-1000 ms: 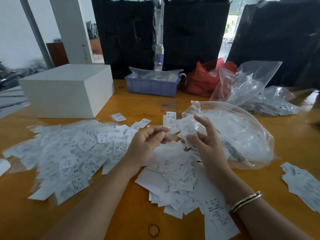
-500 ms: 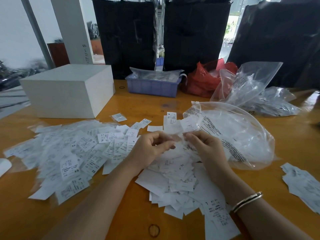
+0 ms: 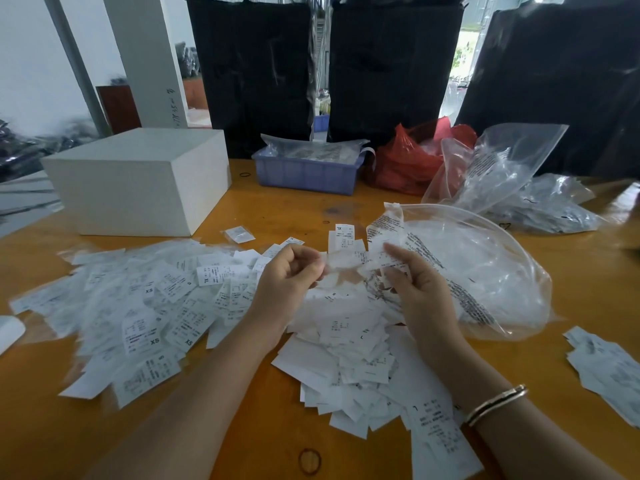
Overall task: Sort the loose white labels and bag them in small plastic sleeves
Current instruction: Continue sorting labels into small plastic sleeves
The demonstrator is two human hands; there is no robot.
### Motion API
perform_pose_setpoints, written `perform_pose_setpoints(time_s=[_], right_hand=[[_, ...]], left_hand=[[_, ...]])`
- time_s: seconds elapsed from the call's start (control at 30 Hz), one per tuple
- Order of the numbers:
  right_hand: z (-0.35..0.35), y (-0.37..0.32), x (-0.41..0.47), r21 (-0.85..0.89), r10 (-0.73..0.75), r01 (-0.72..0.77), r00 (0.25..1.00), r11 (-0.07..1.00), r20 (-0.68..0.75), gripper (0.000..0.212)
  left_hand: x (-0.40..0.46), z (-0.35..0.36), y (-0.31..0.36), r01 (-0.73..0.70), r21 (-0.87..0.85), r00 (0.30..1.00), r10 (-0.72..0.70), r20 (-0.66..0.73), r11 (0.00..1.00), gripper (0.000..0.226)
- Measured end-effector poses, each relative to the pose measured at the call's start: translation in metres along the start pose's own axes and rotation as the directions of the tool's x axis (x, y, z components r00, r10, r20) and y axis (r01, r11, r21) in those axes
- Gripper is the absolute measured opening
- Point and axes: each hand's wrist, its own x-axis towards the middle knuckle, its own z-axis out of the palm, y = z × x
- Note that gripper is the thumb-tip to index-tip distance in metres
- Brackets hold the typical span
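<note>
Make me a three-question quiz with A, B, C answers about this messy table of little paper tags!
1. Where is the big white box?
A. far left of the wooden table
B. inside the red plastic bag
C. under the hands

2. What colour is the small plastic crate?
A. green
B. blue
C. yellow

3. What are the left hand and right hand doing?
A. lying flat
B. lifting the crate
C. holding a small clear plastic sleeve between them

Answers: 1 A, it stands left of the label piles. 2 B, its ribbed walls are blue. 3 C, fingers of both hands pinch its ends above the loose white labels.
</note>
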Motion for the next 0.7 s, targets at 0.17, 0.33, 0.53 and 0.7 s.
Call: perform_pose_setpoints(time_s=[0.17,0.33,0.53,0.7], right_hand=[[0.0,0.002,-0.001,0.121,0.022,-0.031,0.997,0.992,0.074,0.039],[0.002,-0.005,-0.004,0.067,-0.025,0.023,1.0,0.997,0.018,0.011],[0.006,-0.009,-0.008,0.364,0.082,-0.074,0.997,0.929,-0.007,0.008],[0.009,-0.011,-0.009,0.425,0.05,-0.057,0.998,0.903,0.029,0.012]], left_hand=[[-0.001,0.0,-0.003,-0.043,0.134,0.999,0.041,0.02,0.99,0.012],[0.001,0.004,-0.002,-0.074,0.186,0.996,0.064,0.059,0.98,0.01],[-0.003,0.004,0.0,-0.164,0.222,0.973,0.121,0.194,0.961,0.01],[-0.005,0.004,0.002,-0.16,0.187,0.965,0.114,0.235,0.969,0.017]])
